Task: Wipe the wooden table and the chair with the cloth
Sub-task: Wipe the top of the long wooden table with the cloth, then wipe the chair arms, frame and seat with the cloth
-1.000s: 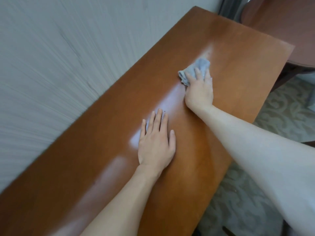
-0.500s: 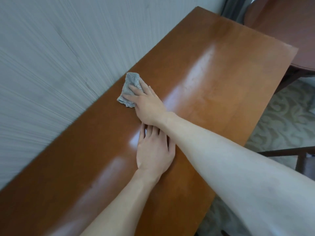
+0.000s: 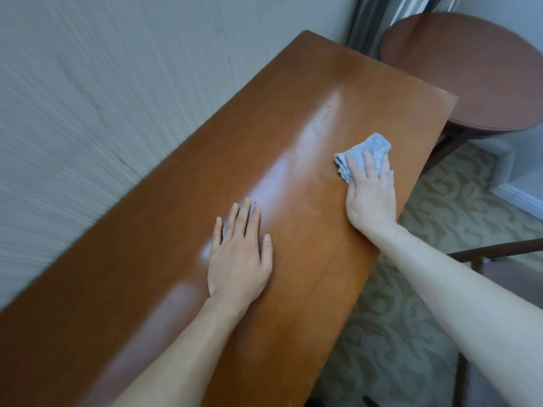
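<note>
A pale wall (image 3: 117, 98) with a fine streaky texture is seen filling the left side of the view; the long wooden table (image 3: 182, 201) is pushed right up against it, running from the bottom left corner up toward the top middle; its top is a glossy orange-brown, and a soft streak of glare is laid down the middle of it.

Moving right, the left hand (image 3: 239, 257) is laid flat on the table top, palm down, fingers straight and kept close together, thumb a bit out to the side; nothing is held in it; a few tiny dark specks can be made out on the wood just by its fingertips.

Further right, near the table's right-hand edge, the cloth (image 3: 364, 154) is found; it's a small crumpled light blue-grey rag, lying on the wood; the right hand (image 3: 370, 189) is pressed down on top of it with straight fingers, so the cloth is pinned under the fingers rather than gripped; part of the rag is left sticking out past the fingertips and to the left of them.

Off the table's right edge, a patterned beige carpet (image 3: 411, 289) is visible on the floor; a round dark wooden side table (image 3: 470, 69) is parked beyond the far right corner, near a curtain (image 3: 367, 19); a bit of dark wooden chair (image 3: 499, 251) frame is caught at the right edge, just above the right forearm.
</note>
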Available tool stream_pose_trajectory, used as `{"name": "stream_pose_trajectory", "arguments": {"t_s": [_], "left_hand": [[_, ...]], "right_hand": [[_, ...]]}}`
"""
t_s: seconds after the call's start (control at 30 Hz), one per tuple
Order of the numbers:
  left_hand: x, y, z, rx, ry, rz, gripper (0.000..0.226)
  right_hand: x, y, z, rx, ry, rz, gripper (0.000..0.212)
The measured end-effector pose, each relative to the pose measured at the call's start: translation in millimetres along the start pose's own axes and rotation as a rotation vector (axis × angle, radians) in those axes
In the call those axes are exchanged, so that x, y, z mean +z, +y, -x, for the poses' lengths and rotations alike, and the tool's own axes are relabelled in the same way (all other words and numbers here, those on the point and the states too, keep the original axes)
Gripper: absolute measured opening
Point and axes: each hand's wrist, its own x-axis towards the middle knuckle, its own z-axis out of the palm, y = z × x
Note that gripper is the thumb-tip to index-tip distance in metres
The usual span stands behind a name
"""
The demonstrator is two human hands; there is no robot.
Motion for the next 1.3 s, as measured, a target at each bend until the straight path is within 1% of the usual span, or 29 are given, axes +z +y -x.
{"name": "stream_pose_trajectory", "arguments": {"t_s": [0.07,0.1,0.27,0.33,0.37,0.43,0.5,0.53,0.6,0.63,0.67,0.73,0.8,0.83,0.9,0.97,1.07,1.17,1.23,1.3], "left_hand": [[-2.0,1.2,0.6,-0.005,-0.006,-0.003,0.061],[-3.0,1.9,0.5,-0.009,-0.009,-0.007,0.061],[-7.4,4.2,1.9,0.000,-0.005,-0.013,0.061],[-8.7,2.6,1.7,0.009,-0.021,-0.005,0.061],[-9.8,1.4,0.6,0.011,-0.031,0.005,0.060],[-14.9,-1.0,-2.4,0.008,-0.072,0.043,0.059],[-24.0,-0.7,-2.7,0.013,-0.157,0.064,0.061],[-29.2,1.6,0.6,0.025,-0.203,0.056,0.062],[-38.9,11.3,14.0,0.049,-0.268,0.051,0.061],[-44.4,19.7,22.6,0.050,-0.281,0.088,0.057],[-51.0,30.2,31.1,0.043,-0.289,0.162,0.052],[-69.1,59.7,42.4,-0.006,-0.318,0.439,0.044],[-96.4,99.3,43.1,-0.056,-0.404,0.750,0.038],[-114.0,120.0,41.8,-0.067,-0.454,0.875,0.035],[-153.8,160.1,38.3,-0.048,-0.576,1.057,0.034],[-191.2,195.0,36.2,0.021,-0.635,1.130,0.033],[-242.2,234.6,41.2,0.068,-0.602,1.258,0.026],[-287.3,265.5,63.9,0.141,-0.626,1.330,0.025],[-313.4,286.0,88.7,0.218,-0.615,1.327,0.026],[-336.3,308.5,119.4,0.287,-0.616,1.325,0.028]], "right_hand": [[-4.6,4.1,28.7,-0.019,-0.002,0.018,0.053],[-5.8,0.1,45.6,-0.060,-0.007,0.030,0.054],[1.9,-55.5,133.4,-0.390,-0.082,-0.066,0.061],[6.8,-70.8,154.4,-0.442,-0.131,-0.065,0.065],[6.3,-70.5,158.9,-0.413,-0.138,-0.070,0.067],[-2.5,-53.5,161.7,-0.275,-0.165,-0.039,0.070],[-17.8,-21.9,164.4,-0.073,-0.210,0.007,0.072],[-27.5,-5.4,166.7,0.043,-0.234,-0.088,0.070],[-52.1,16.8,174.4,0.256,-0.249,-0.506,0.057],[-65.7,23.0,180.1,0.343,-0.201,-0.738,0.050],[-80.2,27.2,185.7,0.453,-0.145,-0.959,0.044],[-111.6,33.0,195.7,0.631,-0.121,-1.360,0.036],[-142.9,38.7,202.8,0.663,-0.157,-1.715,0.031],[-159.5,40.0,205.9,0.657,-0.163,-1.832,0.030],[-193.8,41.1,208.9,0.657,-0.155,-1.973,0.034],[-230.8,41.3,209.4,0.652,-0.127,-2.062,0.039],[-291.2,46.9,217.0,0.639,-0.039,-2.123,0.046],[-350.8,59.8,238.6,0.567,0.014,-2.036,0.057],[-387.9,68.9,260.0,0.502,0.040,-1.918,0.050],[-418.5,82.1,284.6,0.463,0.085,-1.873,0.040]]}}
